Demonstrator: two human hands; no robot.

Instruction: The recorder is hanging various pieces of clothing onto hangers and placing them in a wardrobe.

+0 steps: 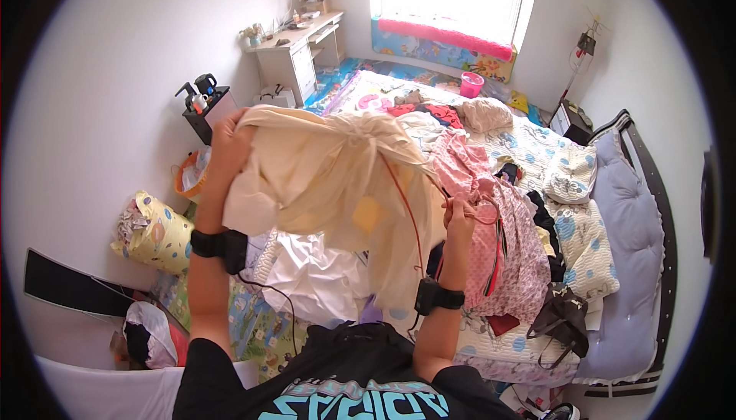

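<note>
A cream-coloured, thin garment [307, 163] is held up in front of me, gathered into a knot-like bunch near its upper middle. My left hand [232, 148] is closed on its upper left edge. My right hand [458, 224] is closed round a thin reddish-brown clothes hanger [405, 197], whose long bar slants down in front of the cloth. Whether the right fingers also pinch the garment cannot be seen. Close beyond that hand lies a pink patterned garment [514, 274]. White cloth [314, 270] is spread below the cream one.
Heaped clothes cover much of the bed [506, 355], with a grey padded headboard [625, 243] on the right. A dark bag [563, 316] rests near its edge. To the left stand a yellow spotted bundle [161, 228] and an orange basket [186, 178]. A desk [287, 56] stands farther back.
</note>
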